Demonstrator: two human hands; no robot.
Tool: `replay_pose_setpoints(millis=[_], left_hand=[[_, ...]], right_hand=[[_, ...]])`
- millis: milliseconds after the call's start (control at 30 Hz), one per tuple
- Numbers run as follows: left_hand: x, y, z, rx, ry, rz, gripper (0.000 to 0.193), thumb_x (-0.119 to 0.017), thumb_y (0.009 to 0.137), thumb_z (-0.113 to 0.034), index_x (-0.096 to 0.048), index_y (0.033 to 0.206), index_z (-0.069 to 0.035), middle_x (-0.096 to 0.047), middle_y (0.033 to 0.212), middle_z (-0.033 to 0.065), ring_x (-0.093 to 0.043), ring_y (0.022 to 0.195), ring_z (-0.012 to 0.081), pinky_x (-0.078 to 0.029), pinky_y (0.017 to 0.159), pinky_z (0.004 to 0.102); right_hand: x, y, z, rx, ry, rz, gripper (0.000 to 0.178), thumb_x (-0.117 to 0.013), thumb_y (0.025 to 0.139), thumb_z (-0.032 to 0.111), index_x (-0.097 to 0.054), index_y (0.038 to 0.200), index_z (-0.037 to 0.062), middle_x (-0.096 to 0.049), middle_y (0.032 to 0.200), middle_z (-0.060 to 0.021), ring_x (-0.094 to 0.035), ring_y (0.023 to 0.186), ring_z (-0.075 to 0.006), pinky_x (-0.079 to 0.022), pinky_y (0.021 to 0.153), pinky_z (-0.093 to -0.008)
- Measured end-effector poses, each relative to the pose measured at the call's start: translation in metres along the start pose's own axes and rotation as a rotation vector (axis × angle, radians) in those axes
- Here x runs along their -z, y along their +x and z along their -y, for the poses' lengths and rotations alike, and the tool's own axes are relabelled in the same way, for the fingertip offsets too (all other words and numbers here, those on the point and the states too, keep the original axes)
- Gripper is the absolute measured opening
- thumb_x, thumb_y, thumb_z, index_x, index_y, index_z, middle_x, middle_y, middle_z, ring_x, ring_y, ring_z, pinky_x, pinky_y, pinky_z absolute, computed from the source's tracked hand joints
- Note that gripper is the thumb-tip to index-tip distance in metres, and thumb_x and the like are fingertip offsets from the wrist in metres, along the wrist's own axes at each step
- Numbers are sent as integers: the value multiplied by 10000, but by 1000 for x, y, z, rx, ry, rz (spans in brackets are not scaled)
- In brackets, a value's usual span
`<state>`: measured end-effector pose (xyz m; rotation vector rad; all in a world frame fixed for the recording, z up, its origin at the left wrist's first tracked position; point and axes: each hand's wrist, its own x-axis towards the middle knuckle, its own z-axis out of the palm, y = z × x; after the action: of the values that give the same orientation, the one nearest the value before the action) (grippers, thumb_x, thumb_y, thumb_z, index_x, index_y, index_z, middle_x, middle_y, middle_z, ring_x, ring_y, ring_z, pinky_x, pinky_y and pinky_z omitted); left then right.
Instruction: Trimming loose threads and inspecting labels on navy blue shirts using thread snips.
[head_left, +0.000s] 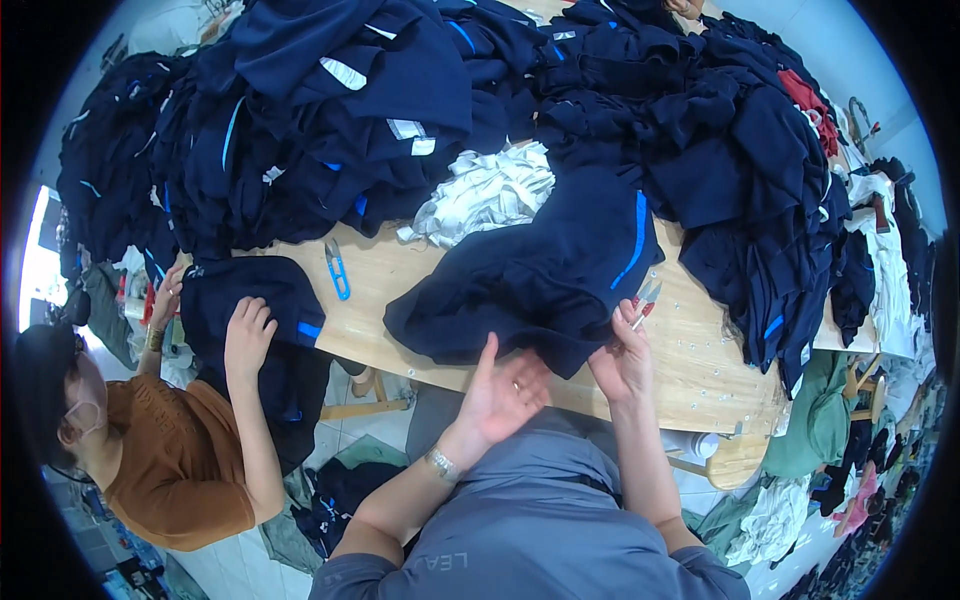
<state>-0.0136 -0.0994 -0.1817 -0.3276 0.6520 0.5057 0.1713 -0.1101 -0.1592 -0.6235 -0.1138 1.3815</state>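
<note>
The navy garment [530, 265] lies on the table [705, 355], right before the person. The left hand [505, 395] is open at its near edge, thumb apart. The right hand [622, 365] grips red snips [647, 300]; whether it also pinches the garment, I can't tell. White strips [490, 190] lie just beyond.

Bright, cool, fairly even light fell across the smooth pale-wood table [720, 345], while a white, rectangular window-like patch [38, 260] near nine o'clock burned out to glare. The folds of the dark navy-blue cloth piece [540, 265] sank into near-black shadow (little weave survived there). The centre looked reasonably sharp; toward the black circular border, shapes bent and softened, with bluish fringing at three o'clock.
</note>
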Motion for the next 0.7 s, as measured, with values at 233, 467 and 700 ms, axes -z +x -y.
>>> replay_pose_setpoints(millis=[233, 467, 700], left_hand=[[-32, -5, -33, -270, 89, 456, 303, -429, 957, -310, -536, 1084, -57, -592, 1057, 71, -561, 1022, 220, -471, 899, 383], [-54, -17, -29, -499, 112, 438, 310, -372, 978, -274, -530, 1101, -37, -588, 1100, 79, -524, 1102, 216, -404, 1002, 462], [-44, -5, -19, -657, 247, 556, 353, -342, 986, -262, -489, 1163, 7, -550, 1171, 136, -501, 1146, 232, -353, 1050, 447]], right_hand=[[5, 1, 3, 77, -15, -116, 146, -550, 866, 23, -499, 891, 158, -580, 859, 6, -586, 897, -179, -468, 831, -408], [29, 7, -23, 170, -393, -352, 259, -593, 828, -20, -392, 804, 142, -497, 800, -11, -511, 732, -116, -446, 694, -273], [-39, 0, -25, 673, -1037, 153, 346, -645, 772, -28, -322, 839, 75, -481, 840, -62, -457, 697, -107, -400, 632, -221]])
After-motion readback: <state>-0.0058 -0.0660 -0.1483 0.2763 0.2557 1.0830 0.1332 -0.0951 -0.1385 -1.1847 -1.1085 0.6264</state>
